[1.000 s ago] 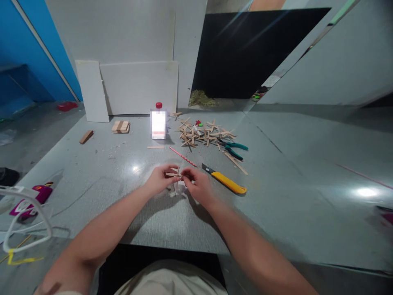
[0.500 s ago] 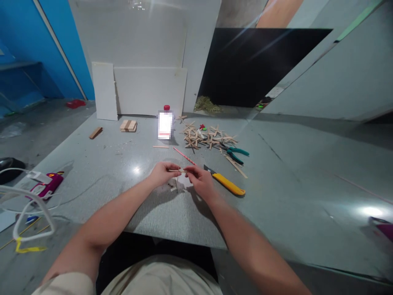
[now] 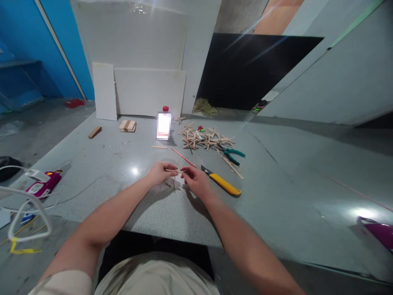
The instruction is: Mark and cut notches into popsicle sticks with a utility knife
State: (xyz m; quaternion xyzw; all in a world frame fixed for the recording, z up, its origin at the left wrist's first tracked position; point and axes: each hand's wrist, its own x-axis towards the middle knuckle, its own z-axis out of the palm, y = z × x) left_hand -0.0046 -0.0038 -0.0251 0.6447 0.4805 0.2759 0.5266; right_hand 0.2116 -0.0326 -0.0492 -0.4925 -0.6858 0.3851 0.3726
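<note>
Between my two hands is a small piece of crossed wooden sticks [image 3: 175,175], held just above the grey table. My left hand [image 3: 160,173] pinches its left end between thumb and fingers. The fingertips of my right hand [image 3: 194,178] close on its right end, and fingers hide part of it. Right of my right hand lies a yellow utility knife [image 3: 224,183] with its blade out. Beyond the hands lie a red-and-white striped pencil [image 3: 182,157] and one flat wooden stick [image 3: 159,147].
A heap of crossed wooden sticks [image 3: 201,137] lies at the back, beside green-handled pliers [image 3: 232,155] and loose strips [image 3: 232,167]. A bottle with a red cap [image 3: 166,109] stands left of it. A stick bundle [image 3: 127,125] and a purple glue gun [image 3: 46,184] are on the left.
Both hands keep hold of the crossed sticks, and my right fingers have shifted slightly at its right end. The whole view has moved a little; the things on the table lie as before.
</note>
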